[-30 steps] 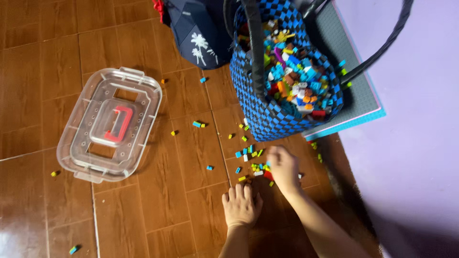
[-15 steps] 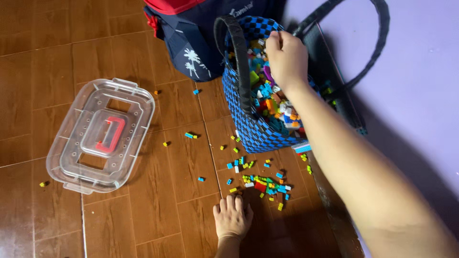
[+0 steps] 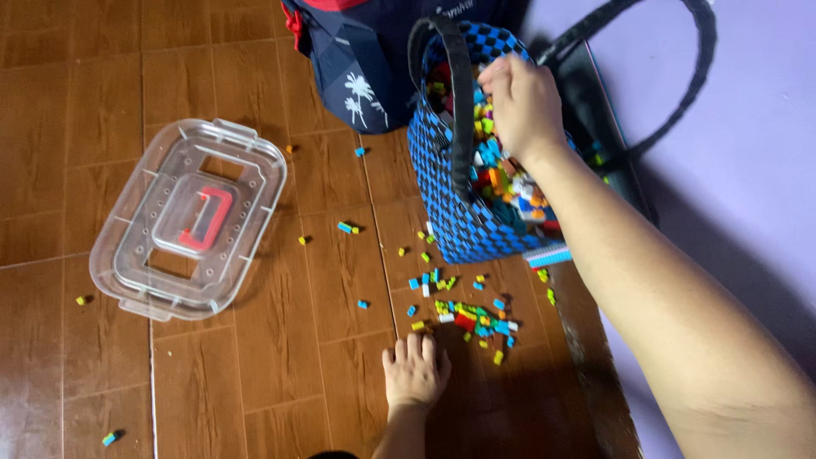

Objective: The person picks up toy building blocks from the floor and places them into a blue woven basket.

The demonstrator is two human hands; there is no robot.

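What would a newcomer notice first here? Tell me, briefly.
The blue-and-black woven bag at top centre, brimming with bright toy bricks, with the right hand reaching into it. Below it, loose bricks dot the brown tiled floor just beyond the left hand, which lies flat. At left lies a clear plastic lid with a red handle.

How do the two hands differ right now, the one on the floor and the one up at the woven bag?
The left hand lies flat, palm down on the brown floor, fingers spread; the right hand is curled over the toy bricks inside the blue-and-black woven bag. The left hand sits just below the loose pile of bricks, holding nothing visible; whether the right hand grips any bricks cannot be told. Both are bare.
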